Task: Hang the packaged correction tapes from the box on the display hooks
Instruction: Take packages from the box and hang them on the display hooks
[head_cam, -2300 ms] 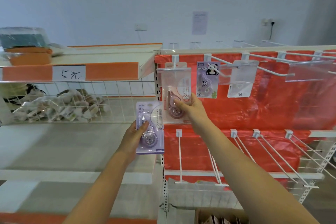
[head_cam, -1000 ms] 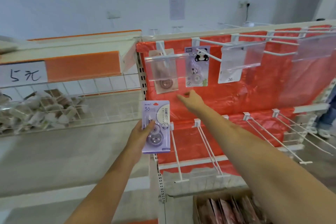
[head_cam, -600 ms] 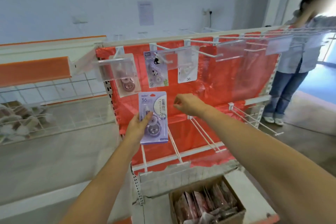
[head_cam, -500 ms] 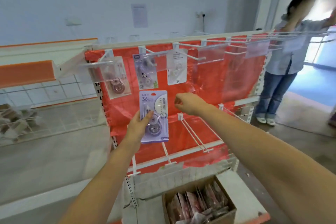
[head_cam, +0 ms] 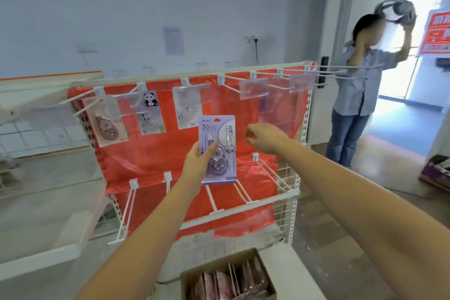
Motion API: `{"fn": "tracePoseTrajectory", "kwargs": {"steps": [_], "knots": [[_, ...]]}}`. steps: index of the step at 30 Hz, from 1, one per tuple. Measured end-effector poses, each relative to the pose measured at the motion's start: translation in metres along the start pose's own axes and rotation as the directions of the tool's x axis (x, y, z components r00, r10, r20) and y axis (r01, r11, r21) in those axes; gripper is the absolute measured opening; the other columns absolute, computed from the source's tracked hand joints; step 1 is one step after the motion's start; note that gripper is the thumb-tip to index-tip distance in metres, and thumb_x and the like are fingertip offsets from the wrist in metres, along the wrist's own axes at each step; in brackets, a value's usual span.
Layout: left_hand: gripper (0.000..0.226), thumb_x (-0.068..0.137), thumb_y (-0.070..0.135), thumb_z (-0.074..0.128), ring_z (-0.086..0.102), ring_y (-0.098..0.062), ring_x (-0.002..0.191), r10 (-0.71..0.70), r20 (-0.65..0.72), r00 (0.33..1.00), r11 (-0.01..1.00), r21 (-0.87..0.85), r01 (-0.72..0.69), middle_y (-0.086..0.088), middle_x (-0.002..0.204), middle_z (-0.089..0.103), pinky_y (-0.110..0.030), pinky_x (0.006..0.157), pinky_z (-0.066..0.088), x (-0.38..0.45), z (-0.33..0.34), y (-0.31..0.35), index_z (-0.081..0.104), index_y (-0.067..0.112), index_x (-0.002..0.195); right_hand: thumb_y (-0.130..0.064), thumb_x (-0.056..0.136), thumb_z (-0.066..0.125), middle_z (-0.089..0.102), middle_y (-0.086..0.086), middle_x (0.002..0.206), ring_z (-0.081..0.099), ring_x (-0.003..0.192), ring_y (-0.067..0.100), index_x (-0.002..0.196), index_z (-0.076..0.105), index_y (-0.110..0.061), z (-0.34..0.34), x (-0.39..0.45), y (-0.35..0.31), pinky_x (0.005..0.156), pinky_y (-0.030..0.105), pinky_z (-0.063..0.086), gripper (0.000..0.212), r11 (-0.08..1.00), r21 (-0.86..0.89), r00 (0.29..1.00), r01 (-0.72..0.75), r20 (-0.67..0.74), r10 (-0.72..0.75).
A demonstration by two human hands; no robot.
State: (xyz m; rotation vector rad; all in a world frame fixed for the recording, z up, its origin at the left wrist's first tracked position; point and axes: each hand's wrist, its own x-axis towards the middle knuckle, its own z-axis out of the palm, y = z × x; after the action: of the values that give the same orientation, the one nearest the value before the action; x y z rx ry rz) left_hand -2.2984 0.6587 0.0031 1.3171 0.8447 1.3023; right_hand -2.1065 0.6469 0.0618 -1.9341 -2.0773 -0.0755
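Here, my left hand [head_cam: 197, 163] pinches a purple correction tape pack [head_cam: 217, 149] upright before the red display rack [head_cam: 267, 114] — my right hand [head_cam: 264, 137] loosely curled, empty. The risk: the hang hole misses a hook [head_cam: 243, 75] and the pack drops toward the box [head_cam: 229, 277].

a purple pack of correction tape [head_cam: 217, 150] stands upright in front of the red board, with a big "36" near its top and a round tape roller lower down. three more packs hang on the top hooks [head_cam: 246, 87]: a pink one [head_cam: 106, 124], a panda one [head_cam: 149, 114] and a white one [head_cam: 188, 112]. the brown box [head_cam: 229, 277] below holds more packs, standing on edge.
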Motion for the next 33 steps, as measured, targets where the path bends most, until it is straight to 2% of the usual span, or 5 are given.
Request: {"fn": "tracePoseTrajectory", "kwargs": {"steps": [9, 14, 27, 30, 33], "knots": [[0.008, 0.089, 0.026, 0.063, 0.067, -0.015, 0.089, 0.025, -0.015, 1.0, 0.997, 0.067, -0.024, 0.005, 0.095, 0.068, -0.037, 0.089, 0.053, 0.003, 0.079, 0.01, 0.059, 0.03, 0.096, -0.02, 0.094, 0.045, 0.064, 0.011, 0.117, 0.059, 0.106, 0.03, 0.113, 0.06, -0.011, -0.024, -0.019, 0.062, 0.089, 0.04, 0.048, 0.026, 0.997, 0.019, 0.997, 0.074, -0.038, -0.073], [0.018, 0.09, 0.027, 0.063, 0.066, -0.019, 0.096, 0.036, -0.066, 0.997, 0.995, 0.1, -0.029, 0.0, 0.102, 0.068, -0.04, 0.091, 0.052, 0.013, 0.096, 0.011, 0.058, 0.025, 0.107, -0.02, 0.094, 0.046, 0.064, 0.011, 0.117, 0.058, 0.108, 0.03, 0.113, 0.06, -0.01, -0.021, -0.018, 0.076, 0.09, 0.039, 0.047, 0.025, 0.993, 0.043, 0.993, 0.11, -0.041, -0.108], [0.028, 0.092, 0.026, 0.06, 0.062, -0.014, 0.101, 0.1, -0.07, 0.992, 0.992, 0.09, -0.094, 0.002, 0.108, 0.065, -0.021, 0.084, 0.05, 0.054, 0.107, 0.024, 0.055, 0.018, 0.118, -0.022, 0.094, 0.051, 0.066, 0.006, 0.112, 0.06, 0.103, 0.025, 0.111, 0.06, -0.014, -0.025, 0.017, 0.095, 0.089, 0.039, 0.049, 0.02, 0.989, 0.076, 0.991, 0.127, -0.052, -0.124], [0.036, 0.089, 0.029, 0.064, 0.061, -0.017, 0.11, 0.066, -0.084, 0.994, 0.996, 0.061, -0.061, -0.002, 0.119, 0.065, -0.033, 0.097, 0.048, 0.062, 0.106, 0.017, 0.056, 0.019, 0.123, -0.024, 0.095, 0.049, 0.065, 0.006, 0.113, 0.059, 0.103, 0.026, 0.109, 0.059, -0.014, -0.024, 0.021, 0.097, 0.088, 0.039, 0.048, 0.02, 0.989, 0.078, 0.991, 0.125, -0.049, -0.121], [0.037, 0.09, 0.026, 0.063, 0.061, -0.02, 0.112, 0.058, -0.079, 0.995, 0.998, -0.007, -0.059, -0.005, 0.121, 0.065, -0.038, 0.1, 0.047, 0.065, 0.11, 0.013, 0.055, 0.017, 0.125, -0.024, 0.095, 0.049, 0.064, 0.007, 0.115, 0.058, 0.103, 0.027, 0.111, 0.059, -0.013, -0.02, 0.023, 0.1, 0.086, 0.036, 0.048, 0.022, 0.989, 0.069, 0.991, 0.132, -0.037, -0.13]]}}
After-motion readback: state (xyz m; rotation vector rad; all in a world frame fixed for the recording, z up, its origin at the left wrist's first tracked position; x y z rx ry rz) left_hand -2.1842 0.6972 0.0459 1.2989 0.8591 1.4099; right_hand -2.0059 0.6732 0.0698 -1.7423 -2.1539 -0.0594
